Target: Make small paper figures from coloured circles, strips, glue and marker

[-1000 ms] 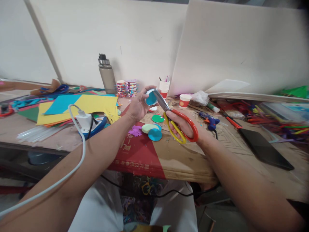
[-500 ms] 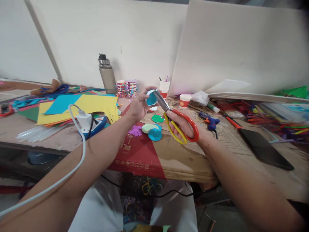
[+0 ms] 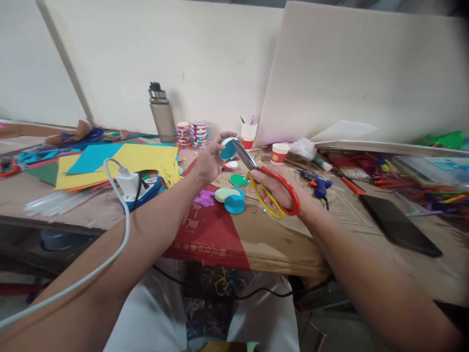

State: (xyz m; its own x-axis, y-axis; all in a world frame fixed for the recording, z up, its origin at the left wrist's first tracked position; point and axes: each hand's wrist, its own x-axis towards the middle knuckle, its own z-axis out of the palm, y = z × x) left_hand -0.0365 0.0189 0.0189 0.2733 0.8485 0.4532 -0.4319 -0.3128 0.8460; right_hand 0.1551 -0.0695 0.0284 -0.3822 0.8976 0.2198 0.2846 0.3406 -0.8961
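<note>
My left hand (image 3: pixel 210 161) holds up a small round piece with a blue face and a pale rim (image 3: pixel 227 150), pinched between thumb and fingers. My right hand (image 3: pixel 273 188) grips scissors with one red and one yellow handle (image 3: pixel 293 193). Their blades point up and left, with the tips at the right edge of the blue round. On the table below lie a blue paper disc (image 3: pixel 234 204), a pale green disc (image 3: pixel 224 195), a green disc (image 3: pixel 239 180) and purple paper pieces (image 3: pixel 205 198).
A grey bottle (image 3: pixel 162 117) stands at the back, beside stacked decorated cups (image 3: pixel 200 134). Coloured paper sheets (image 3: pixel 146 159) and a white plug (image 3: pixel 128 183) are at left. To the right are a paper cup (image 3: pixel 279 153), a blue glue gun (image 3: pixel 320 187) and a black phone (image 3: pixel 399 225).
The blue round has tilted slightly in my left hand. The scissor handles have spread a little further apart. Other things on the table look unmoved.
</note>
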